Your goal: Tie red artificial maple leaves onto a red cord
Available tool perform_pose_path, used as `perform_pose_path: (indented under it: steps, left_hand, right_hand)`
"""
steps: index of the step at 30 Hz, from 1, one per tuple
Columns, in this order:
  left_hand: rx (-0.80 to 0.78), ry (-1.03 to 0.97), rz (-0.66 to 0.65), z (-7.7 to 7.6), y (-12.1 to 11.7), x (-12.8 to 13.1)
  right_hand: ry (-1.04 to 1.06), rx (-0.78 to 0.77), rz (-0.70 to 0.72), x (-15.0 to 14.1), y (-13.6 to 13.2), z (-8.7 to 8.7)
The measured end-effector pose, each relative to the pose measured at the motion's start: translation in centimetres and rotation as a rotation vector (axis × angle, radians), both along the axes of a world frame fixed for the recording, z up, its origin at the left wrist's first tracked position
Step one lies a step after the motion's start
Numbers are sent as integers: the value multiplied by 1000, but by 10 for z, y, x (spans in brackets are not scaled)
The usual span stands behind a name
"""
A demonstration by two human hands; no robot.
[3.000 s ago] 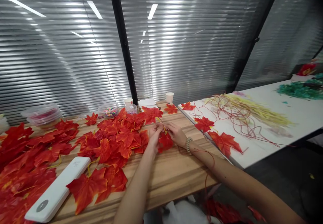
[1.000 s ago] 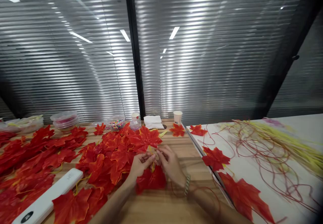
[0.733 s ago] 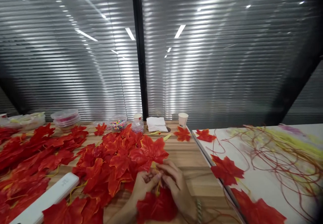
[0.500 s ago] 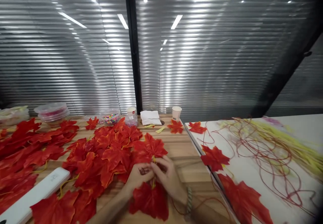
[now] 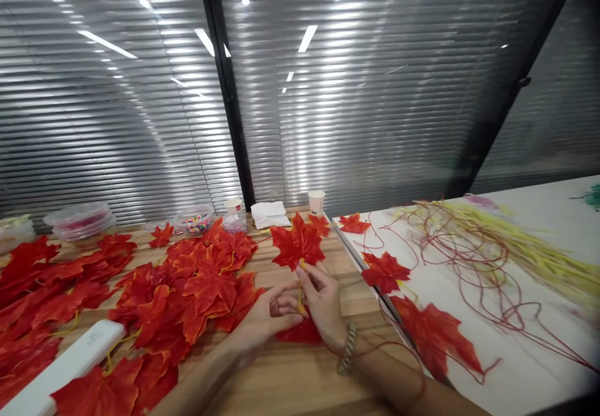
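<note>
In front of me, my right hand pinches the yellow stem of a red artificial maple leaf, which stands upright above the fingers. Just left of it and lower, my left hand has thumb and fingers closed at the lower part of the yellow stem. Partly hidden behind both hands is a second red maple leaf. A thin red cord trails rightward from near my right wrist, which wears a beaded bracelet.
Piles of red maple leaves cover the left of the wooden table. A white device lies there too. Bead tubs, paper cups and paper line the back. Red cords and yellow strands spread over the white table.
My hands have lifted the upper leaf off the pile's edge and moved slightly right. The lower leaf has gone behind my hands. The view has turned a little right.
</note>
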State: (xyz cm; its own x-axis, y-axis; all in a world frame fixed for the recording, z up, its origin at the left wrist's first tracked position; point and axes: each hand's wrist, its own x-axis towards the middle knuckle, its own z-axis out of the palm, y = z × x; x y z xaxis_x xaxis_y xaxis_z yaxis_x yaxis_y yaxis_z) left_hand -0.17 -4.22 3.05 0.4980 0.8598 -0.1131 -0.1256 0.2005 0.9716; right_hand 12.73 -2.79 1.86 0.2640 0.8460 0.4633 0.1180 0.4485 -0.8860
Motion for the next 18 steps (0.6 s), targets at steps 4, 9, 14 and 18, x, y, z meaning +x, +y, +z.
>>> perform_pose_path:
  steps: [4, 9, 14, 18]
  left_hand:
    - [35, -41, -70, -3, -7, -3]
    - [15, 91, -27, -4, -14, -4]
    - [-22, 161, -18, -11, -5, -7]
    - [131, 199, 122, -9, 7, -16]
  right_hand:
    - [-5, -4, -14, 2, -1, 1]
    - [53, -11, -36, 9, 6, 2]
    - [350, -101, -54, 21, 19, 4]
    - [567, -172, 31, 23, 24, 5]
